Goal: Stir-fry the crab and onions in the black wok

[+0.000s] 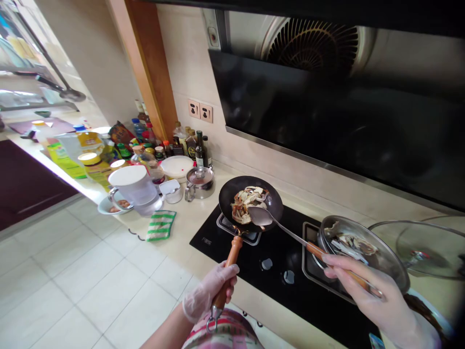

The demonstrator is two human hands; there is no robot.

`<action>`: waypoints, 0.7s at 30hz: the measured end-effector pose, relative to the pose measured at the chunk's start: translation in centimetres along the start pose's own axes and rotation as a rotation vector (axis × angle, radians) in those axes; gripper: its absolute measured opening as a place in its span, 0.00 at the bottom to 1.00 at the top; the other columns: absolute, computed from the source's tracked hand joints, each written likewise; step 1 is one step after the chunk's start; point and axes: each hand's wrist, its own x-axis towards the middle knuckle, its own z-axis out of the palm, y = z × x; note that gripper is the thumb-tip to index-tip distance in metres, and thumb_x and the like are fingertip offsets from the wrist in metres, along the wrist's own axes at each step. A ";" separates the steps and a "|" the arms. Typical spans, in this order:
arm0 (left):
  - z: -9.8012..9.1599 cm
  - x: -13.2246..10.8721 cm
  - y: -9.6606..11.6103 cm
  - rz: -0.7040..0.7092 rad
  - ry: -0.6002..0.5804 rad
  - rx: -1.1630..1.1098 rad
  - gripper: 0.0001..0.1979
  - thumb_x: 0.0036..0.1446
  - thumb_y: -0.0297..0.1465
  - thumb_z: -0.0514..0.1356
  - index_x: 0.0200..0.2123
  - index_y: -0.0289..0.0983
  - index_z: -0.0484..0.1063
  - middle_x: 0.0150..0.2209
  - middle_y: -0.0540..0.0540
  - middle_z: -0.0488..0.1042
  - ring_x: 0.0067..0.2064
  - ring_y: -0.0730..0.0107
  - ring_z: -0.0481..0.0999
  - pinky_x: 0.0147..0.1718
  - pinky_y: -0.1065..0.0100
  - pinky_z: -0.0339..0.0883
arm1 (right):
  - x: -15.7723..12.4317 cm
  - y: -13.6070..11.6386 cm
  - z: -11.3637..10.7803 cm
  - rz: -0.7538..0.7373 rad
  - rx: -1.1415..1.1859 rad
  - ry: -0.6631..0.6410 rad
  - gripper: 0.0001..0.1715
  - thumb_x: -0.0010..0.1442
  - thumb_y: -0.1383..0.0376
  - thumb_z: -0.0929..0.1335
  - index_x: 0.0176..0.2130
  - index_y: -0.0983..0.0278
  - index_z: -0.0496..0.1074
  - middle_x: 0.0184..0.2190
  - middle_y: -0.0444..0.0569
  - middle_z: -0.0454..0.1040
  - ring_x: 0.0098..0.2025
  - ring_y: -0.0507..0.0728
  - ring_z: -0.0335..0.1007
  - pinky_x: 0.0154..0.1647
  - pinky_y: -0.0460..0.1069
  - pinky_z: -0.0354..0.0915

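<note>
A black frying pan (228, 195) with sliced food sits on the left burner of the black hob (276, 281). My left hand (209, 292), in a thin clear glove, is closed round the pan's wooden handle (231, 257). My right hand (370, 291) grips the wooden end of a long metal spatula (260, 216), whose blade rests in the pan on the food. A steel bowl (390, 269) holding more sliced food stands on the right burner, just behind my right hand.
A glass lid (432, 245) lies right of the bowl. Left of the hob are a small lidded steel pot (199, 182), a white cup (171, 191), a white-lidded jug (135, 190), a green striped cloth (160, 225) and several bottles (199, 148). An extractor hood (327, 97) hangs above.
</note>
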 end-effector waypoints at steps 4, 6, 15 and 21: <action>-0.2 0.1 -0.1 -0.007 0.007 -0.017 0.17 0.50 0.42 0.63 0.29 0.42 0.58 0.19 0.58 0.65 0.15 0.81 0.60 0.12 0.75 0.55 | 1.1 0.3 1.3 -0.039 -0.046 -0.077 0.14 0.63 0.64 0.67 0.48 0.55 0.77 0.41 0.46 0.82 0.37 0.56 0.81 0.41 0.46 0.77; -0.2 0.3 -0.2 -0.008 0.003 -0.024 0.18 0.49 0.43 0.64 0.29 0.42 0.58 0.19 0.58 0.65 0.15 0.81 0.60 0.12 0.75 0.55 | 1.8 0.8 1.7 -0.051 -0.076 -0.080 0.13 0.63 0.64 0.67 0.47 0.56 0.77 0.42 0.46 0.82 0.39 0.56 0.80 0.43 0.47 0.76; 0.0 0.2 0.0 -0.019 0.000 -0.056 0.21 0.45 0.43 0.66 0.30 0.42 0.57 0.18 0.59 0.65 0.14 0.81 0.60 0.12 0.76 0.55 | 2.0 2.2 1.1 -0.019 -0.045 0.097 0.13 0.64 0.65 0.68 0.49 0.55 0.75 0.42 0.45 0.81 0.37 0.54 0.81 0.43 0.46 0.75; 0.1 0.0 0.3 -0.016 0.005 -0.046 0.20 0.45 0.43 0.66 0.30 0.42 0.56 0.19 0.59 0.65 0.14 0.81 0.60 0.12 0.76 0.57 | 2.0 3.3 2.8 -0.026 -0.058 0.079 0.13 0.64 0.65 0.68 0.48 0.55 0.74 0.44 0.45 0.81 0.37 0.53 0.81 0.45 0.45 0.74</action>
